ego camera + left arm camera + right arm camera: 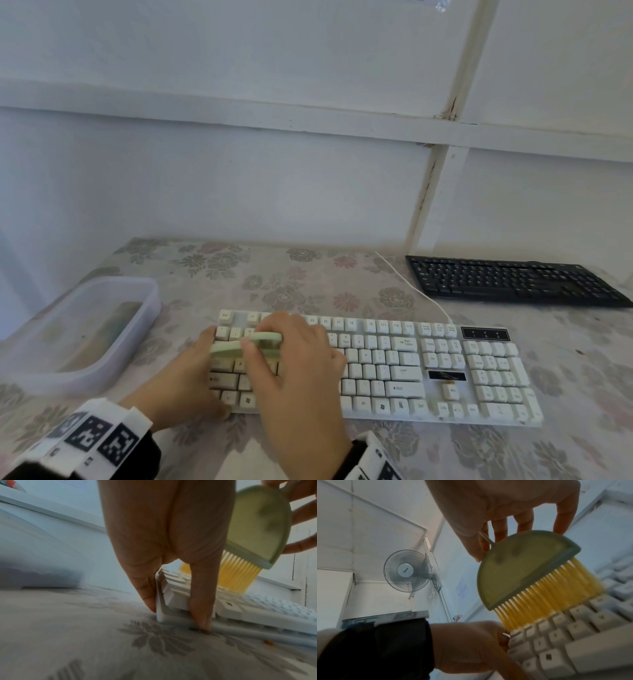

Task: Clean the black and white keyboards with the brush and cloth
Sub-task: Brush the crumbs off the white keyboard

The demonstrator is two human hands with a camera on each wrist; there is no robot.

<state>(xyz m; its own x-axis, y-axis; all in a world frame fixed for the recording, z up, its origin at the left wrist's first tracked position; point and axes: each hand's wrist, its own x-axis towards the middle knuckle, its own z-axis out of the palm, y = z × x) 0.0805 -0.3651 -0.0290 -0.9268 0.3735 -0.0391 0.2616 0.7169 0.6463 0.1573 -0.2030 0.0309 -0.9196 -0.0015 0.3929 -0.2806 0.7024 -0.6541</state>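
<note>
The white keyboard (pixel 376 370) lies across the middle of the flowered table. My right hand (pixel 270 346) pinches a pale green half-round brush (pixel 233 347) over the keyboard's left end. In the right wrist view the brush (pixel 522 566) tilts, and its yellow bristles (pixel 547 596) touch the leftmost keys (pixel 556 628). My left hand (pixel 197 377) braces the keyboard's near left corner (pixel 163 616) with straight fingers (pixel 147 595), one on the left side and the thumb at the front edge. The black keyboard (pixel 513 281) lies at the far right. No cloth is in sight.
A translucent plastic tub (pixel 137 342) stands left of the white keyboard, with something greenish and blurred inside. The keyboard's white cable (pixel 411 287) runs back toward the wall. A wall fan (pixel 406 570) shows in the right wrist view.
</note>
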